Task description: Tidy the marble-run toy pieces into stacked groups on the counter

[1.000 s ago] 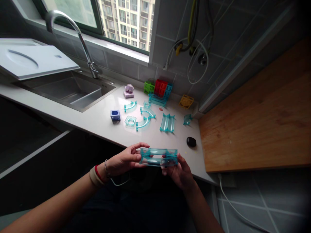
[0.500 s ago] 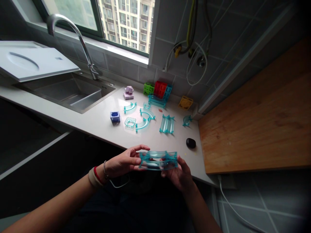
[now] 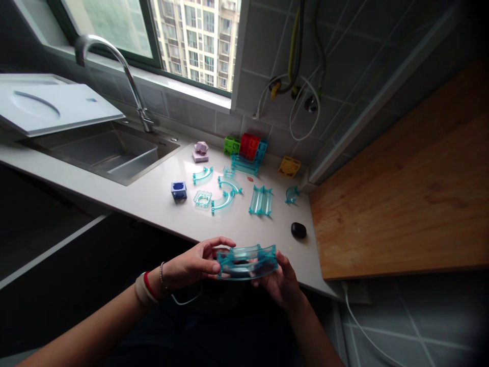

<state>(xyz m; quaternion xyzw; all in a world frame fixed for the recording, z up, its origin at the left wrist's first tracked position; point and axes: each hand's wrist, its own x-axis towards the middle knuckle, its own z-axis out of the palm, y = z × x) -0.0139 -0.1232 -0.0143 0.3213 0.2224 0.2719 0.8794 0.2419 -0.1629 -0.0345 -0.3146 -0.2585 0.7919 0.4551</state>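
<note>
Between my hands, above the counter's front edge, are translucent teal track pieces point(image 3: 246, 269), which look like marble-run channels lying side by side. My left hand point(image 3: 196, 261) grips their left end, thumb in front and fingers behind. At the right end my right hand point(image 3: 281, 279) is closed on them, its fingers partly hidden behind the plastic. On the counter beyond lie curved teal tracks point(image 3: 222, 203), a clear square frame with a round hole point(image 3: 202, 199) and a block of straight teal tracks point(image 3: 261, 200). A dark blue cube point(image 3: 179, 190) stands to the left.
Green point(image 3: 232, 146), red point(image 3: 250, 146) and blue blocks stand against the wall, with a yellow block point(image 3: 289, 166) to their right. Lilac pieces point(image 3: 200, 152) sit near the sink point(image 3: 126, 178). A black rounded object point(image 3: 298, 230) lies by the wooden panel point(image 3: 397, 204).
The teal track pieces have tilted slightly, their right end now higher than the left. Both hands keep their hold. The whole view has shifted a little.
</note>
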